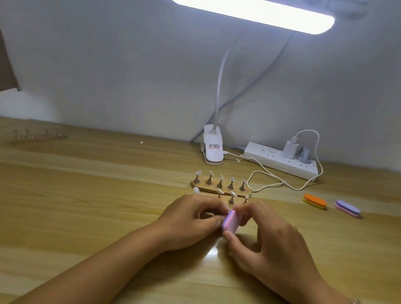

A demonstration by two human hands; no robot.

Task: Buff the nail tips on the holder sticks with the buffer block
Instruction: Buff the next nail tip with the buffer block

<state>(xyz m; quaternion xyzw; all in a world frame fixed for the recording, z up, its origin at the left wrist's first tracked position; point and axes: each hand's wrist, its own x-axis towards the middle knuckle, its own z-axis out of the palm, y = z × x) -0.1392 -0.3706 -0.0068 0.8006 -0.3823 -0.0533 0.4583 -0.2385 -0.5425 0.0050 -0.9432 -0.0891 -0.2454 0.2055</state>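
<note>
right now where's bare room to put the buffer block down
Bare wood left of the left hand, up to the far holder strip. Another patch right of the right hand, nearer than the orange buffer. Crowded around the nail tip holder, cable and power strip.

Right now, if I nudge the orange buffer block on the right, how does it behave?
The orange buffer block lies flat on the table, so it should slide, not roll or tip. Its stacked orange and yellow layers look like foam: probably light, squashy. Matte surface, likely not slippery.
</note>
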